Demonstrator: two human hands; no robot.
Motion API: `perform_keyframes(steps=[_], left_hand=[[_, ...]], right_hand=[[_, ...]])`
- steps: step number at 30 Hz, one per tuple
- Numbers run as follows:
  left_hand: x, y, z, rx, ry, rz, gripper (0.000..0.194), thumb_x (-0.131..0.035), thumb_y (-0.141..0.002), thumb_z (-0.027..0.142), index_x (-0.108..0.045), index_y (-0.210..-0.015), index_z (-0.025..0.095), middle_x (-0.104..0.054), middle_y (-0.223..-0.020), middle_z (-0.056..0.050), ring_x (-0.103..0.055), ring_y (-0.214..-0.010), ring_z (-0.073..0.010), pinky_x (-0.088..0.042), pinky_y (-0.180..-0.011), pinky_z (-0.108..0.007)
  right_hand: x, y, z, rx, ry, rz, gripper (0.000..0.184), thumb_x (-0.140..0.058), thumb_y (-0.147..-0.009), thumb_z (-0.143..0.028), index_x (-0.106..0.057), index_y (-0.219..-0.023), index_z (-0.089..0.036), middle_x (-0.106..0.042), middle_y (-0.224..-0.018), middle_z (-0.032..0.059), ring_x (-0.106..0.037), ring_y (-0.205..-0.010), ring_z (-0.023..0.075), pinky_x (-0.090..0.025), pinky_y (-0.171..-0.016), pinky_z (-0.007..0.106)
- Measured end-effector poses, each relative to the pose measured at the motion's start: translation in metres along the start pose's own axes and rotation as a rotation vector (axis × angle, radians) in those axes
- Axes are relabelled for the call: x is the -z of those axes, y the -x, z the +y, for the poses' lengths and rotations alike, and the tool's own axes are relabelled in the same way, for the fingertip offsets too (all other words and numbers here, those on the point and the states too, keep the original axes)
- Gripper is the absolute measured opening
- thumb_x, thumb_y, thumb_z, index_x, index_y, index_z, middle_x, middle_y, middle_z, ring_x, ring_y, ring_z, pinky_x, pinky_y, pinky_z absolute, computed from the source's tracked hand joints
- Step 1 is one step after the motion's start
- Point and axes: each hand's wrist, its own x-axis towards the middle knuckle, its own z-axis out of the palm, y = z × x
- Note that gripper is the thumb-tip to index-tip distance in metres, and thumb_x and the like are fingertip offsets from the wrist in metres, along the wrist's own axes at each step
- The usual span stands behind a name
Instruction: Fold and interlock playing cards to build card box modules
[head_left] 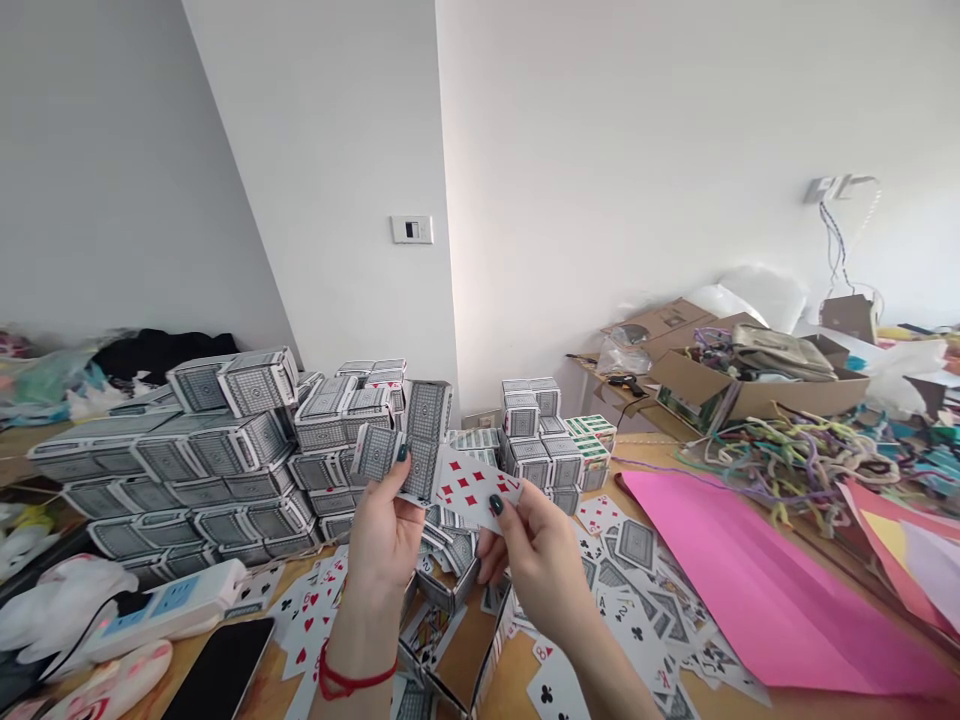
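Observation:
My left hand, with a red string round its wrist, pinches a folded piece made of playing cards with grey patterned backs. Between the thumb and fingers of my right hand is a seven of diamonds playing card, face up. Its left end meets the card piece, though I cannot tell whether it is tucked in or only touching. Below both hands an open box-like frame holds loose cards. Blocks built of folded cards are stacked to the left, with a smaller stack behind my right hand.
Loose playing cards spread across the table. A black phone and a white power strip lie at the left. Pink paper covers part of the right side, near tangled yarn and a cardboard box.

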Motion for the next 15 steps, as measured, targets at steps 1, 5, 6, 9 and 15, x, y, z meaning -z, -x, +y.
perform_keyframes(steps=[1, 5, 6, 9, 15], left_hand=[[0.0, 0.001, 0.001, -0.016, -0.017, 0.001, 0.017, -0.054, -0.077, 0.0, -0.065, -0.074, 0.012, -0.072, -0.077, -0.004, -0.068, -0.073, -0.0134, -0.057, -0.068, -0.022], [-0.004, 0.006, 0.002, -0.061, -0.073, 0.041, 0.013, -0.059, -0.073, 0.001, -0.063, -0.066, 0.012, -0.07, -0.07, -0.001, -0.066, -0.065, -0.011, -0.055, -0.061, -0.018], [-0.005, 0.008, 0.002, -0.058, -0.084, 0.054, 0.013, -0.059, -0.072, 0.001, -0.063, -0.066, 0.013, -0.069, -0.069, -0.001, -0.066, -0.064, -0.011, -0.054, -0.059, -0.018], [-0.008, 0.011, 0.001, -0.063, -0.108, 0.066, 0.013, -0.06, -0.071, 0.001, -0.061, -0.067, 0.013, -0.069, -0.071, -0.002, -0.065, -0.067, -0.012, -0.053, -0.058, -0.019], [-0.003, 0.01, -0.003, -0.116, -0.181, 0.081, 0.016, -0.073, -0.062, 0.011, -0.057, -0.062, 0.014, -0.066, -0.071, 0.0, -0.061, -0.064, -0.0108, -0.047, -0.053, -0.018]], right_hand=[[0.002, -0.002, 0.001, -0.025, -0.024, -0.017, 0.025, -0.038, -0.089, -0.039, -0.039, -0.071, -0.021, -0.057, -0.055, -0.0021, -0.055, -0.036, 0.0104, -0.042, -0.035, 0.02], [0.01, -0.009, 0.007, -0.081, -0.084, -0.059, 0.024, -0.042, -0.086, -0.038, -0.04, -0.07, -0.02, -0.053, -0.052, -0.0054, -0.049, -0.032, 0.0072, -0.036, -0.031, 0.017], [0.011, -0.011, 0.009, -0.087, -0.091, -0.061, 0.024, -0.044, -0.085, -0.038, -0.04, -0.069, -0.02, -0.051, -0.052, -0.0061, -0.047, -0.03, 0.0063, -0.034, -0.03, 0.016], [0.015, -0.015, 0.013, -0.091, -0.098, -0.057, 0.026, -0.046, -0.083, -0.038, -0.039, -0.066, -0.02, -0.048, -0.049, -0.0076, -0.042, -0.028, 0.004, -0.029, -0.028, 0.015], [0.015, -0.016, 0.01, -0.103, -0.076, -0.033, 0.027, -0.046, -0.082, -0.039, -0.039, -0.064, -0.02, -0.047, -0.047, -0.0084, -0.039, -0.028, 0.0027, -0.027, -0.028, 0.014]])
